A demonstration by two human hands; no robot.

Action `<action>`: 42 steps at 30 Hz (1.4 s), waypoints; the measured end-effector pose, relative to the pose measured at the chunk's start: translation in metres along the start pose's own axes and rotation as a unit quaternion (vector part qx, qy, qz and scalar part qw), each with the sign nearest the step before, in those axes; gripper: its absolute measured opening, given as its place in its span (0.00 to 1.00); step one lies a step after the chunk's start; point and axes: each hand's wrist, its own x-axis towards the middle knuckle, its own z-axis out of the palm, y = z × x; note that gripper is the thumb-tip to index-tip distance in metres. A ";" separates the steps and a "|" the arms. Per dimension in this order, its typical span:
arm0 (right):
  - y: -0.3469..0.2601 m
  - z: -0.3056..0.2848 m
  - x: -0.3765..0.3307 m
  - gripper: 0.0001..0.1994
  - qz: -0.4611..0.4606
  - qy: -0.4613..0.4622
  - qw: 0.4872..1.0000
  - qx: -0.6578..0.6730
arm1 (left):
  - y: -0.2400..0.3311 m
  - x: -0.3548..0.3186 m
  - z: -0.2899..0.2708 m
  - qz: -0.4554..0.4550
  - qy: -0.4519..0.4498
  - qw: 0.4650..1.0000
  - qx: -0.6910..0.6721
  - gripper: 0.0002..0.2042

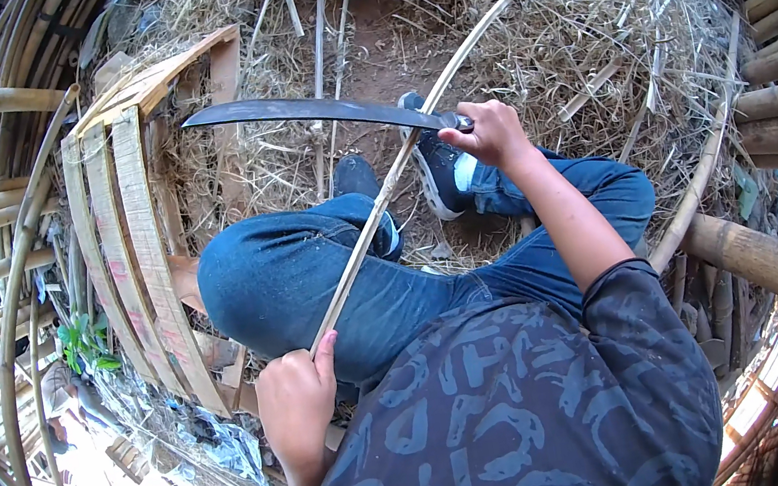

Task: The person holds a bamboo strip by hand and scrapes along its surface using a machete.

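The left hand (295, 407) is closed around the near end of a long, thin, pale bamboo strip (398, 167), with the thumb pressed up along it. The strip runs from that hand diagonally up to the right, across the bent left knee in blue jeans (285, 282), and on to the far straw-covered ground (575, 8). The right hand (491, 132) is clenched on the handle of a long, dark, curved steel blade (311, 110), which points to the left and crosses the strip just beside the hand. Two dark shoes (437, 162) rest on the bare earth beneath the blade. On the left stands a curved frame of flat, pale bamboo slats (146, 247). Thick round bamboo poles (769, 259) lie stacked at the right.
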 end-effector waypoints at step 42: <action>0.087 -0.024 0.006 0.40 0.063 -0.027 0.995 -0.073 | 0.003 -0.002 0.000 -0.015 -0.003 1.000 -0.009 0.28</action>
